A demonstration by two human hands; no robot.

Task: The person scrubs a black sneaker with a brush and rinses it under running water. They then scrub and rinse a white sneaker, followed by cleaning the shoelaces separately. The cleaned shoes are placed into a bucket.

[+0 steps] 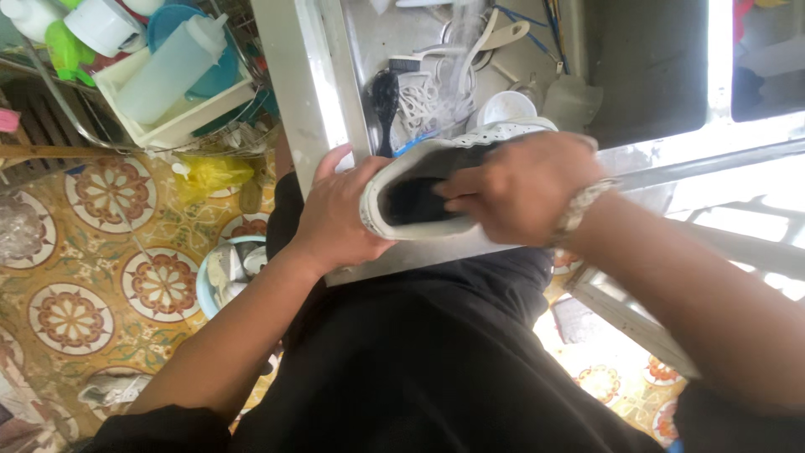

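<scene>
A steel sink [331, 101] sits below. At its front edge, a white sneaker [436, 180] is gripped at the heel by the left hand [340, 214], while the right hand [524, 184] is closed over its opening, fingers [457, 189] inside; bracing the heel firmly likely helps

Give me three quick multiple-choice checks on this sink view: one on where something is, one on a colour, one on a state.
1. Where is the black brush?
A. In the sink
B. On the tiled floor
C. In the right hand

2. What colour is the shoe outside?
A. Red
B. White
C. Green

3. How is the shoe held?
A. Lying untouched
B. By one hand only
C. By both hands

Answers:
1. A: the brush lies in the basin beside white laces.
2. B: its upper and sole rim are white, the lining dark.
3. C: the left hand grips the heel, and the right hand has fingers inside the opening.
</scene>
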